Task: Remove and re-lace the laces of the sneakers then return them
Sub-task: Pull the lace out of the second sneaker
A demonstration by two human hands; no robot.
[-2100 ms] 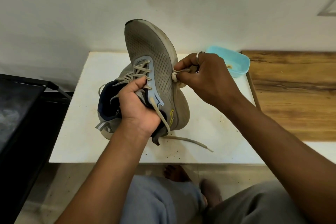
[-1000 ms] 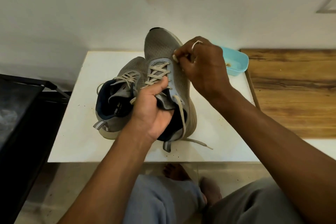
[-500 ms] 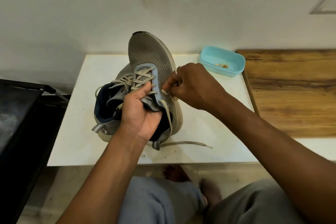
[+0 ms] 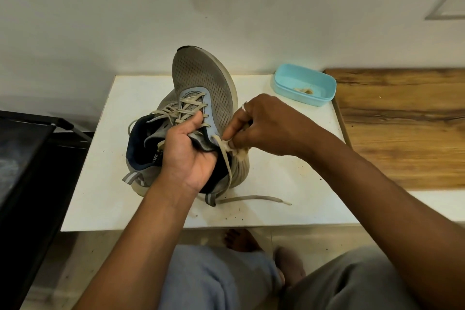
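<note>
I hold a grey mesh sneaker [image 4: 203,75] toe-up above the white table [image 4: 289,191]. My left hand [image 4: 186,156] grips it at the tongue, thumb across the crossed beige laces. My right hand [image 4: 266,123] pinches a small pale wad [image 4: 228,145] against the sneaker's right side, by the upper eyelets; I cannot tell whether it is cloth or bunched lace. One loose lace [image 4: 251,199] runs down from there and trails on the table. The second grey sneaker [image 4: 141,151], laced, lies on the table behind my left hand.
A light blue plastic tub [image 4: 324,83] with a little beige residue stands at the table's back right. A wooden top [image 4: 402,123] adjoins on the right. A black frame [image 4: 25,171] stands to the left. My knees and bare feet are below the table edge.
My right hand came down from the toe area to the sneaker's right side by the upper eyelets, still pinching the wad. The sneaker was tilted slightly, and my left hand's grip stayed.
</note>
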